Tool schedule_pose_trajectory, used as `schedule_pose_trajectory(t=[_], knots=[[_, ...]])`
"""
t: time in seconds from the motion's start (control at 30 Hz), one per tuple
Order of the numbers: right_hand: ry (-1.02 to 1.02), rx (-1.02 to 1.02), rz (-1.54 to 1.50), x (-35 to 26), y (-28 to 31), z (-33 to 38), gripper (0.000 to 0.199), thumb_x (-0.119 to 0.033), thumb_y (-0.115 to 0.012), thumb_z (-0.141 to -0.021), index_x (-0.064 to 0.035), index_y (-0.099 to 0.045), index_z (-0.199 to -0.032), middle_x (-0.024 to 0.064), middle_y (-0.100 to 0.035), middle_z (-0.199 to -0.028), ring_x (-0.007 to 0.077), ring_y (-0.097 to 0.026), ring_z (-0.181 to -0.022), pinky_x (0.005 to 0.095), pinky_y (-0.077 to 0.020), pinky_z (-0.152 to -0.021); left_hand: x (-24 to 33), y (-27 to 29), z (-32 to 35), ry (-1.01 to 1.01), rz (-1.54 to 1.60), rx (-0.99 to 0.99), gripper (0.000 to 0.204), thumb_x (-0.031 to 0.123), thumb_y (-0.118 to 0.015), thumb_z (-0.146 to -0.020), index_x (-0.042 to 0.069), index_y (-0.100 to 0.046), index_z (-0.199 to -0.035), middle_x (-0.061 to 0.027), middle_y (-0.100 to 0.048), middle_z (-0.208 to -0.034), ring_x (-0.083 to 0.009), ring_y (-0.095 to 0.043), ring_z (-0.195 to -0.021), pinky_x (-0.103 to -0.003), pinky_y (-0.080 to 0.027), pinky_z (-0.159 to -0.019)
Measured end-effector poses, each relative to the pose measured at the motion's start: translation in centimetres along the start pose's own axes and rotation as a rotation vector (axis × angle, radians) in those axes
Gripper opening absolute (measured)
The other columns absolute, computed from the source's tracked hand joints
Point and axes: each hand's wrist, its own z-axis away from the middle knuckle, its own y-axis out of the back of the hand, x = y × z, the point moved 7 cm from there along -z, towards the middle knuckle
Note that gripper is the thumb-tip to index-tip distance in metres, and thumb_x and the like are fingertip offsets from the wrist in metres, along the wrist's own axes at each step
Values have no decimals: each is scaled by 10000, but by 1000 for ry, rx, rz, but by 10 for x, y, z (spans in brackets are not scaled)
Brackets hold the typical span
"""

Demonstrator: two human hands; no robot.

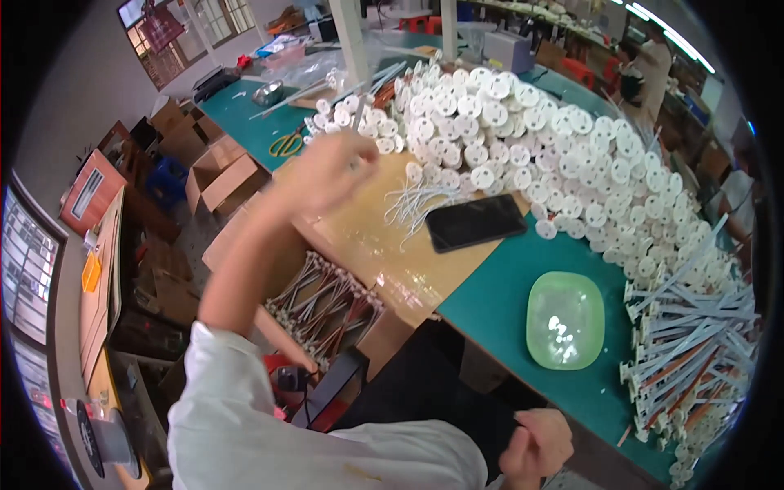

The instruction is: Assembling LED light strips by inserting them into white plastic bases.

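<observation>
While the green table [506,318] is stretching out under everything, a huge heap of white round discs [531,139] is lying across its far side, and a stack of long white stemmed pieces with brown wires [694,343] is piling up at my right. A wooden board [384,245] is sitting on the near edge, carrying a black phone [476,222] and loose white wires [416,200]. A pale green dish [565,320] is holding a few discs. My left hand [331,167] is lifting over the board, its grip pinching closed on a thin white stem [358,114]. My right hand [535,445] is curling near my lap; I cannot tell whether its grip is holding anything.
</observation>
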Motion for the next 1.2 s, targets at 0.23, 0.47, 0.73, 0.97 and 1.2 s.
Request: schedule_pose_trajectory(t=[0.23, 0.47, 0.73, 0.97, 1.2], knots=[[-303, 109, 378, 24, 58, 21, 93, -26, -641, -890, 55, -663, -849, 162, -634, -725, 253, -575, -586, 312, -480, -567, -198, 16, -148, 114, -515, -136, 282, 229, -622, -694, 23, -620, -888, -213, -653, -880, -385, -619, -838, -450, -482, -744], [-271, 131, 563, 40, 92, 11, 84, 64, -634, -735, 31, -641, -811, 148, -649, -740, 298, -632, -644, 337, -494, -598, -209, 35, -165, 409, -765, -2, 790, 220, -773, -634, 160, -483, -1367, -253, -629, -1149, -388, -621, -1058, -470, -516, -883], [-202, 5, 894, 83, 106, -55, 166, 45, -716, -704, 3, -635, -843, 124, -649, -831, 305, -595, -739, 363, -470, -673, 40, -76, 26, -151, 186, 337, 522, 89, -701, -759, 9, -558, -1254, -124, -647, -1119, -192, -626, -837, -280, -459, -674], [-172, -374, 1427, 167, 63, -97, 186, -117, -711, -700, -72, -703, -880, 103, -604, -982, 294, -549, -987, 409, -453, -742, 132, -189, 50, -208, 763, 125, 101, -1, -683, -769, -6, -649, -864, -103, -670, -902, -139, -613, -720, -239, -450, -610], [96, 6, 1022, 90, 62, -88, 105, -63, -692, -747, -62, -713, -850, 75, -639, -849, 248, -591, -786, 380, -450, -664, 108, -204, 62, -33, 794, 89, 169, 58, -679, -836, -28, -630, -974, -94, -661, -852, -126, -615, -677, -249, -469, -598]])
